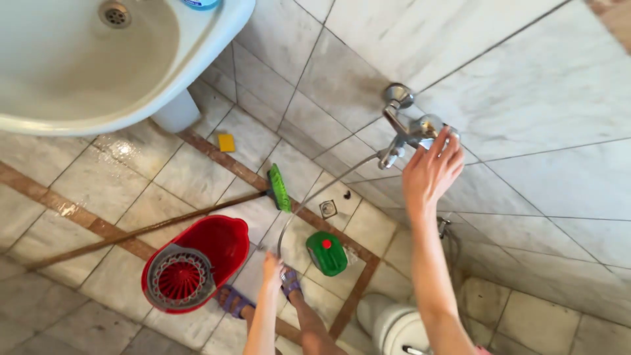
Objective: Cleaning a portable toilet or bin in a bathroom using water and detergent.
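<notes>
Tiled bathroom: right hand (430, 169) on chrome tap (411, 128), hose (309, 200) attached.

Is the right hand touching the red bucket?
No, the right hand is up on the wall tap, far from the red bucket on the floor.

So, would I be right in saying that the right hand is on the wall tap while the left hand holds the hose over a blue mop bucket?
Not quite: the mop bucket is red, not blue. The head view shows the right hand on the wall tap and the left hand holding the hose beside that red bucket.
</notes>
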